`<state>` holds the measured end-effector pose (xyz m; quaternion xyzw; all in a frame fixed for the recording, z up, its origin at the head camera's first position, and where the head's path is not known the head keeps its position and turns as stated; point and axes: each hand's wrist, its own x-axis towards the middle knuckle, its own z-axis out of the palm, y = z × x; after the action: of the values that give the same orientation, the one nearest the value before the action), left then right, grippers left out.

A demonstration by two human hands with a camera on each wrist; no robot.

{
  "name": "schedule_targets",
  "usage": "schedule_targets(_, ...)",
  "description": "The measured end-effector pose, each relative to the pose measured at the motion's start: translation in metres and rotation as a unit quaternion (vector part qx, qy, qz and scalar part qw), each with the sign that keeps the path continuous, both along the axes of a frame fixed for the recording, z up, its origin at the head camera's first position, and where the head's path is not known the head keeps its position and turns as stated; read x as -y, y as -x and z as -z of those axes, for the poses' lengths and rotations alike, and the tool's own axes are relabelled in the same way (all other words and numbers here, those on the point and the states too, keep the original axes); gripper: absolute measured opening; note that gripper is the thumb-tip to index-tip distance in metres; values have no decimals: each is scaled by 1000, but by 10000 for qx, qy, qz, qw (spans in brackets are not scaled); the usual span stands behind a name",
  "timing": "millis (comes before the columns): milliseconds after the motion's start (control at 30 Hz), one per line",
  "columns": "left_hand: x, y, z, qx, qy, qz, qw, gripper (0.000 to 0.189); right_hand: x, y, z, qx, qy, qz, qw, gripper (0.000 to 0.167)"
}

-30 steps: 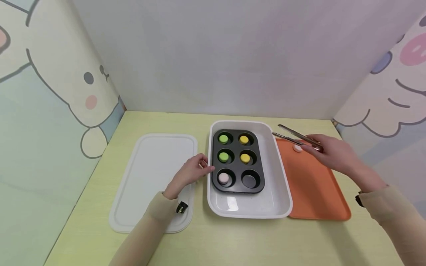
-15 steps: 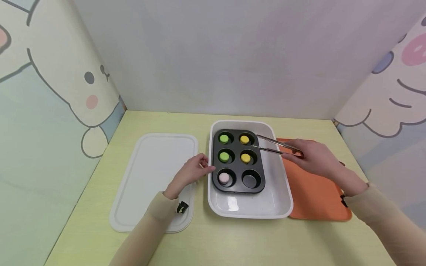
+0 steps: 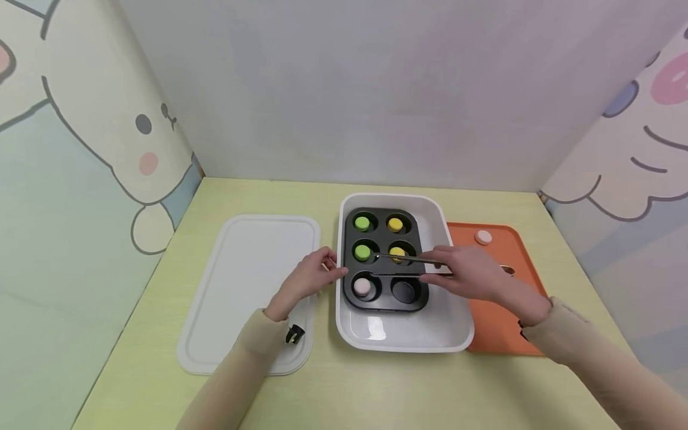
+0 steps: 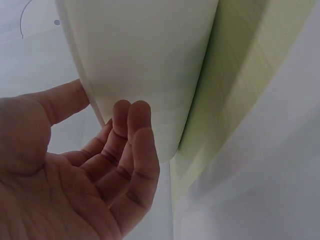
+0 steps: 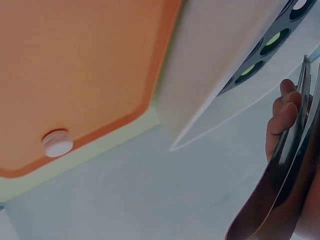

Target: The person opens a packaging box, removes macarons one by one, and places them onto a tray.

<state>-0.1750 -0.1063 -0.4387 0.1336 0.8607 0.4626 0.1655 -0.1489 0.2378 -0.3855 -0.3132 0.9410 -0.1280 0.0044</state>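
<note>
My right hand (image 3: 467, 272) grips metal tongs (image 3: 411, 258), their arms apart with nothing between the tips. The tongs reach leftward over the dark muffin pan (image 3: 383, 304), overlapping a yellow macaron (image 3: 397, 253) in the head view. Two green macarons (image 3: 362, 224) sit in the left column's upper cups, and a pale pink macaron (image 3: 362, 287) in the lower left one. Another yellow macaron (image 3: 395, 225) lies in the upper right cup; the lower right cup is bare. My left hand (image 3: 309, 276) holds the left rim of the white bin (image 4: 145, 55), thumb over the edge, fingers curled outside.
Right of the bin, an orange tray (image 3: 497, 328) lies partly under my right arm, with a pale pink macaron (image 3: 483, 237) near its far edge. A white tray (image 3: 252, 269) lies to the left, under my left forearm. Walls rise behind and at both sides.
My right hand has carried the tongs leftward and nearer, from above the orange tray to over the muffin pan. The left hand stays at the bin's rim.
</note>
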Motion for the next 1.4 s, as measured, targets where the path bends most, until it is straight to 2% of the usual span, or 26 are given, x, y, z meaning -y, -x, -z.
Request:
schedule_targets(267,1,1,0,13,-2,3,10000,31,18,-2,10,313,-125,-498,9982,39)
schedule_targets(367,0,1,0,11,24,12,10000,34,22,-2,12,255,-190,-589,9978,38)
schedule_targets(633,0,0,2,49,20,43,10000,35,28,-2,16,92,-481,-582,9971,39)
schedule_targets(1000,1,-2,2,15,30,-9,10000,32,35,1,19,62,-593,-743,9955,30)
schedule_targets(1400,1,-2,1,12,-34,15,10000,35,35,0,22,19,-567,-822,9950,30)
